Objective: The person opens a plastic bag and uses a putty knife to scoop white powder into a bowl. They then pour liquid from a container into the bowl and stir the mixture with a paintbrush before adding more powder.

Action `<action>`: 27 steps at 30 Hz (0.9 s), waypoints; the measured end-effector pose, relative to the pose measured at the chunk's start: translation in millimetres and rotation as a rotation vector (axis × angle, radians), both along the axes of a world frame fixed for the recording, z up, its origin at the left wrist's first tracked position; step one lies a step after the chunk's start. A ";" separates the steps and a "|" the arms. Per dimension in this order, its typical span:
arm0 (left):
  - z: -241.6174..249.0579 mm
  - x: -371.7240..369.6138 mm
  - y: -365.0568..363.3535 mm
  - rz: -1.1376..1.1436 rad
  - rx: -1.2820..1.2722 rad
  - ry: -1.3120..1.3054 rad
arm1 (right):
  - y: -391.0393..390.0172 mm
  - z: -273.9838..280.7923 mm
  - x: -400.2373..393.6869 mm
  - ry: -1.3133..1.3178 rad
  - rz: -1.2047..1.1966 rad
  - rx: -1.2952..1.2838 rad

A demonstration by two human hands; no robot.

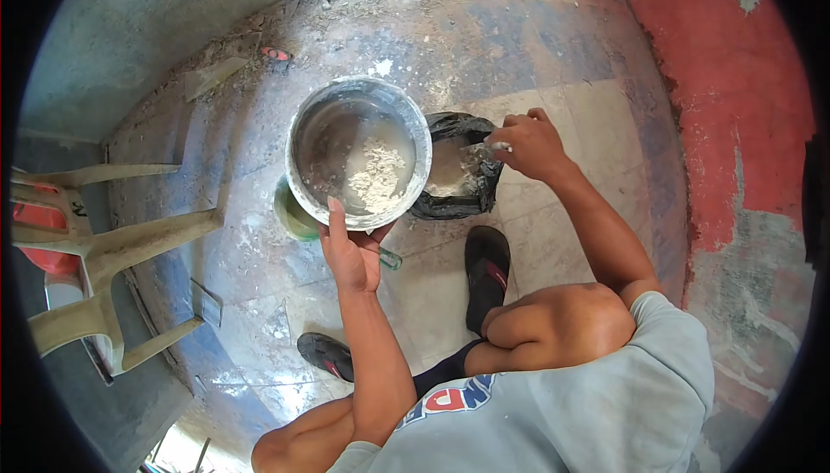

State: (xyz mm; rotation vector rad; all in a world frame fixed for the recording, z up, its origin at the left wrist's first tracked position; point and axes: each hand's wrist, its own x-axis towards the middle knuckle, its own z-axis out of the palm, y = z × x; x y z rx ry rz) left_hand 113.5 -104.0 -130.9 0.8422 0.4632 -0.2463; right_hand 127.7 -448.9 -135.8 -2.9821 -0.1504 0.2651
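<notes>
A round, pale-rimmed bucket (421,140) is tilted toward the camera, with murky liquid and a heap of pale powder (377,176) inside. My left hand (351,257) grips its near rim, thumb on the edge and fingers underneath. To the right of the bucket, a black plastic bag (456,207) lies open on the floor with greyish powder (450,166) in it. My right hand (526,143) is closed over the bag's right edge, around the whitish handle of a tool (499,146) whose lower end is hard to make out.
Behind the bucket a green container (296,214) partly shows. A plastic chair (112,252) stands at the left. A small red object (277,54) lies on the floor at the back left. The red wall (705,84) rises at the right.
</notes>
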 end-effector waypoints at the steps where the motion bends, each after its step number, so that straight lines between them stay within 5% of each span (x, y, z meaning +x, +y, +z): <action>1: -0.5 0.3 0.6 -0.006 -0.010 -0.005 | 1.5 -11.0 -0.6 0.002 0.000 0.003; 3: 0.3 0.7 1.7 -0.010 -0.014 -0.013 | 3.9 -29.5 1.3 -0.183 -0.002 -0.050; 10: -0.8 2.1 4.2 -0.010 -0.077 -0.018 | 2.4 -60.5 7.2 -0.229 0.080 -0.147; 27: -2.9 1.7 5.2 -0.005 -0.073 -0.016 | -6.7 -33.2 -0.1 0.129 -0.026 0.138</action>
